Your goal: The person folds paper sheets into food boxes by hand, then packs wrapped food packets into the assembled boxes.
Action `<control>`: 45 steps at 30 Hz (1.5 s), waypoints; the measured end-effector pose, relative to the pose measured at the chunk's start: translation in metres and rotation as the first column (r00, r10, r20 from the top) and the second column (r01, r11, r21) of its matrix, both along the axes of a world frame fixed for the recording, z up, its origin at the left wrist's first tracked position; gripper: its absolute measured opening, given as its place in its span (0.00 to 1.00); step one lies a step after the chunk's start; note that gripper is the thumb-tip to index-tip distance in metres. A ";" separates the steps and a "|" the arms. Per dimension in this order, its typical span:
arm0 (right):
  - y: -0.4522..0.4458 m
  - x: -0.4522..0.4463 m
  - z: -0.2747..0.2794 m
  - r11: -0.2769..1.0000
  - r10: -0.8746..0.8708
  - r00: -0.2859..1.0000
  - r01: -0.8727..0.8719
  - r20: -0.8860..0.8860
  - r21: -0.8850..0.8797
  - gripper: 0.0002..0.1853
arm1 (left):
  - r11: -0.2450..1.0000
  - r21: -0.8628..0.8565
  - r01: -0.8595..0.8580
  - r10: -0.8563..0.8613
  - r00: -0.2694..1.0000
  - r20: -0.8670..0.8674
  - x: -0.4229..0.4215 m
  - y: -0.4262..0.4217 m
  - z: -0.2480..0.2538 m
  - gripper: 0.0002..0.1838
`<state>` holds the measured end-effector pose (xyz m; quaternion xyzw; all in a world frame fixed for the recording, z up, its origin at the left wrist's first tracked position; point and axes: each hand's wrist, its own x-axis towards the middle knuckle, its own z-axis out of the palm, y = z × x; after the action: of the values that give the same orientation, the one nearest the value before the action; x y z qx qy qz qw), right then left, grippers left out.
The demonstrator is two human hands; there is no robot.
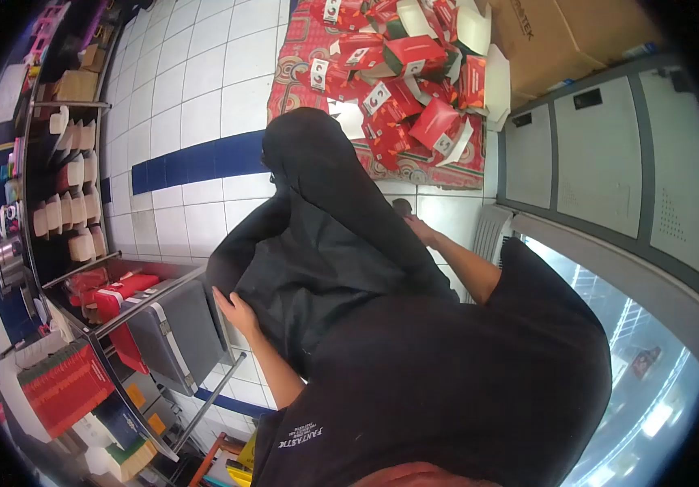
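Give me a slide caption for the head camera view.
Left hand and right hand beside black-clad legs, with red boxes piled on a patterned red mat.

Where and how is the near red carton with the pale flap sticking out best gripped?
Probably by the body of the red carton, behind its pale flap, the right hand coming from above: the flap juts out and might bend, while other cartons crowd its left.

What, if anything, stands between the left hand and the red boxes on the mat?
The person's black-clothed legs do: in this view they lie across the straight line from the left hand to the red boxes.
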<state>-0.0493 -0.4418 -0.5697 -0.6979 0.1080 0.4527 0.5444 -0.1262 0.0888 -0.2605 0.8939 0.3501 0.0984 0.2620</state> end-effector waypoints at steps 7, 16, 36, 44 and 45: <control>0.004 0.006 0.006 0.968 -0.247 0.966 0.249 -0.073 0.014 0.46 | 0.981 0.094 0.170 -0.176 0.983 0.060 0.036 -0.034 0.037 0.37; -0.008 0.013 0.026 0.954 -0.298 0.941 0.286 -0.158 -0.095 0.53 | 0.963 0.070 0.262 -0.249 0.956 -0.156 0.165 -0.074 0.069 0.41; -0.031 0.285 -0.083 0.150 -0.975 0.145 0.989 -0.166 -0.014 0.30 | 0.784 -0.384 0.488 -0.533 0.846 -0.014 0.544 -0.207 -0.460 0.36; -0.036 0.359 -0.112 0.041 -0.999 0.040 0.998 0.017 0.038 0.30 | 0.788 -0.562 0.250 -0.430 0.878 -0.211 0.578 -0.220 -0.491 0.28; -0.038 0.371 -0.115 0.086 -0.996 0.085 0.993 0.014 0.085 0.31 | 0.806 -0.511 0.299 -0.462 0.857 -0.227 0.584 -0.221 -0.491 0.25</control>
<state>0.3215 -0.4803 -0.6847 -0.4416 0.5202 -0.0554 0.7289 0.4578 -0.1319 -0.7512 0.8617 0.2135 -0.1987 0.4152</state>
